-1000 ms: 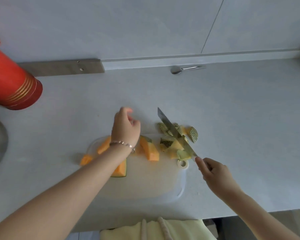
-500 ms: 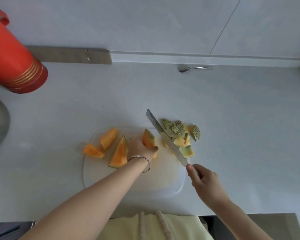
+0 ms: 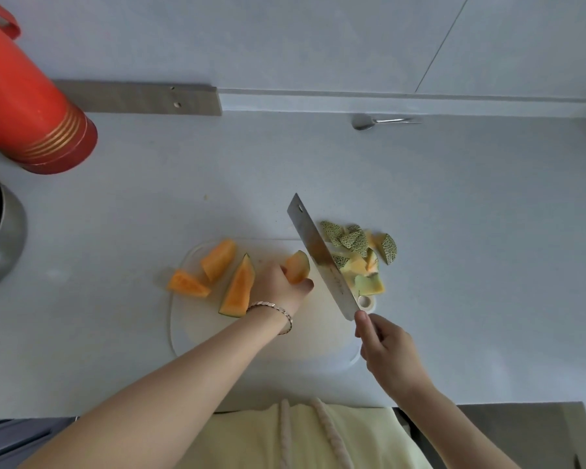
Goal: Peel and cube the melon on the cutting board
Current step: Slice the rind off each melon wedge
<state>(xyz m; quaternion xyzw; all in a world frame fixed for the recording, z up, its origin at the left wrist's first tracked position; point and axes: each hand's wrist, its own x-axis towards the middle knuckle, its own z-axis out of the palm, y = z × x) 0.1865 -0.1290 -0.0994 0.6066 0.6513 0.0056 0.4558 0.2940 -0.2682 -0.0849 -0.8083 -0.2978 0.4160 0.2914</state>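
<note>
Cutting board point(image 3: 251, 340) lies on the bench point(image 3: 487, 265).

- Left hand point(image 3: 278, 289): over the board's centre, fingers point(image 3: 305, 286) curled round a melon piece point(image 3: 298, 267) that has orange flesh and a strip of rind. Bracelet point(image 3: 271, 308) on the wrist.
- Right hand point(image 3: 389, 353): at the board's right edge, fingers clenched on the handle of the knife point(image 3: 322, 258). The blade runs diagonally past the board's far edge, just right of the held piece. Cannot tell whether it touches the board.
- Left half of the board: one wedge point(image 3: 239, 289) with rind on and two peeled pieces point(image 3: 218, 259), one of them at the left edge.
- Far right corner of the board: rind scraps point(image 3: 356, 252), spilling onto the bench.
- Well beyond the board: red flask point(image 3: 24, 106) far left, spoon point(image 3: 379, 121) far right.
</note>
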